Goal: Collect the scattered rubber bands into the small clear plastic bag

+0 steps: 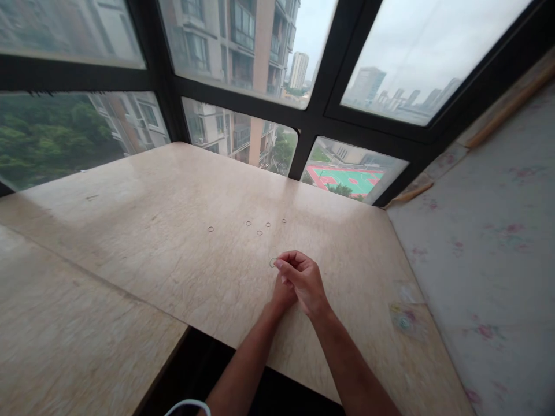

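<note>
A: The fingers (289, 263) of the right hand (304, 281) pinch a small ring (273, 262) just above the table (182, 254); the left hand (282, 296) sits hidden behind, grip unclear.

B: How would it handle?

A: Light, thin, probably slippery. Best taken by the rim with fingertips. Five more rings (259, 232) lie beyond.

Right hand (303, 277) pinching small ring (273, 262) above tabletop (173, 231); left hand (281, 297) tucked beneath; five rings (259, 233) beyond right hand.

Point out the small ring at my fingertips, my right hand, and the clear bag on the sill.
small ring (273, 262), head view, its rim.
right hand (304, 280), head view, its back.
clear bag (405, 320), head view, its middle.
</note>
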A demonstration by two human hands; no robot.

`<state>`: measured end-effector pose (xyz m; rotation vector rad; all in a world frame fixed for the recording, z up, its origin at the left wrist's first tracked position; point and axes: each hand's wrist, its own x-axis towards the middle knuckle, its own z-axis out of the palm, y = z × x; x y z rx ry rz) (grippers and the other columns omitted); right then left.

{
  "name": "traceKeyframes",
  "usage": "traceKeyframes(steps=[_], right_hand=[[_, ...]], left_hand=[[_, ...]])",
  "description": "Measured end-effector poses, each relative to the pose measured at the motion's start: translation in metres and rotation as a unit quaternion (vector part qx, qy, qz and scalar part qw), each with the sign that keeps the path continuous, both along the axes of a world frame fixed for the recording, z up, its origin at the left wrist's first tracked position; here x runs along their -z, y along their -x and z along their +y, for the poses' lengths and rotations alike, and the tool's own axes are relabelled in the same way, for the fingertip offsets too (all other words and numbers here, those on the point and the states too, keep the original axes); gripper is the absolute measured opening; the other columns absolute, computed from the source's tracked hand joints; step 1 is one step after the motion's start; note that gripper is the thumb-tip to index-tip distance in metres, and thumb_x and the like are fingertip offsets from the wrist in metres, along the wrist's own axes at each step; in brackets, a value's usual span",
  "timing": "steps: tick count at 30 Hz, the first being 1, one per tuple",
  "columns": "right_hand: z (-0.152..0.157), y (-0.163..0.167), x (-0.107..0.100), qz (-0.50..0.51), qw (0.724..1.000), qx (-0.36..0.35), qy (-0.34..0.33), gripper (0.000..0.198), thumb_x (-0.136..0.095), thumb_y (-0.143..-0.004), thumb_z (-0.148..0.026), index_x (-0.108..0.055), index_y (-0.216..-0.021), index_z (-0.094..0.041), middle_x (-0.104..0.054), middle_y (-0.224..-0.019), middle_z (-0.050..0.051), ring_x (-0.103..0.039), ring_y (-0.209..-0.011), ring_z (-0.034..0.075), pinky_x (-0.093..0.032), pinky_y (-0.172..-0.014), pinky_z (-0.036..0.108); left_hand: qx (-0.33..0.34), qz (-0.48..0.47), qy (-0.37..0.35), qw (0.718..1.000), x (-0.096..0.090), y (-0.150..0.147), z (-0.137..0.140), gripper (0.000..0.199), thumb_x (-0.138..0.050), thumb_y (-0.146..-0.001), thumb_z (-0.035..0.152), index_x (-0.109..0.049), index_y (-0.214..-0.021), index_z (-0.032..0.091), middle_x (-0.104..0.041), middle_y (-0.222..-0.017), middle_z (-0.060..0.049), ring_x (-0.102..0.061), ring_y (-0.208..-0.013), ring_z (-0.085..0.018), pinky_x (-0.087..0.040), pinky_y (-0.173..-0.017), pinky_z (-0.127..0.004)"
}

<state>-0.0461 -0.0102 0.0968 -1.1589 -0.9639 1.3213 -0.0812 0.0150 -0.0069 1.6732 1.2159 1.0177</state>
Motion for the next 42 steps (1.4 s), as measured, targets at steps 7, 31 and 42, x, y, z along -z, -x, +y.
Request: traceKeyframes(steps=[7, 31, 42], right_hand=[[-0.034, -0.073, -0.011, 0.078, 0.987, 0.133, -0.054, 0.023, -0.076, -0.066, -0.03, -0.063, -0.079, -0.017, -0.055, -0.061, -0.004, -0.039, -0.047, 0.004, -0.029, -0.042, 0.017], [-0.139, -0.26, 0.047, -0.267, 0.873, 0.407, -0.015, 0.031, -0.065, -0.075, -0.04, -0.069, -0.094, -0.015, -0.06, -0.065, 0.0, -0.047, -0.055, 0.01, -0.04, -0.05, 0.022], [-0.145, -0.254, 0.06, -0.386, 0.851, 0.355, -0.018, 0.026, -0.055, -0.083, -0.036, -0.066, -0.096, -0.016, -0.066, -0.086, 0.006, -0.052, -0.062, 0.013, -0.044, -0.058, 0.025]], left_hand=[[0.02, 0.028, -0.082, 0.996, -0.015, 0.0, 0.005, 0.015, -0.051, -0.08, 0.02, -0.066, -0.079, 0.017, -0.063, -0.076, -0.003, -0.055, -0.068, -0.013, -0.043, -0.065, -0.026], [-0.019, 0.083, -0.045, 0.995, -0.024, -0.007, 0.003, 0.024, -0.054, -0.079, 0.039, -0.067, -0.084, 0.02, -0.067, -0.084, -0.003, -0.061, -0.074, -0.016, -0.049, -0.068, -0.028], [-0.024, 0.082, -0.041, 0.995, -0.024, -0.007, 0.002, 0.024, -0.054, -0.078, 0.039, -0.068, -0.084, 0.02, -0.066, -0.083, -0.003, -0.06, -0.073, -0.016, -0.049, -0.068, -0.027]])
